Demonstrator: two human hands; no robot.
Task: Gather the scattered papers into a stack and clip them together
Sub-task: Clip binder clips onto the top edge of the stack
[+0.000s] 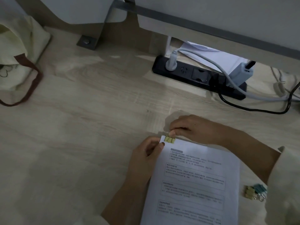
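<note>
The paper stack [194,176] runs off the near edge, its print too blurred to read. The right hand [194,129] hides most of the handles of the yellow clip [169,140]. A cloth bag [16,54] is cut off at left.

I've got the paper stack [194,184] on the tabletop [81,119], front, right of ctr. On its far-left corner: clip [169,140]. L hand [144,158] holds that corner from the left; R hand [193,127] is just behind the far edge, pinching the clip. Spare clips [254,192] lie just right of the stack. Power strip [186,73] is well behind it, w/ cables [243,108] trailing off right. Bag [17,51] far left, rear. Bracket foot [86,42] btwn bag and strip.
</note>
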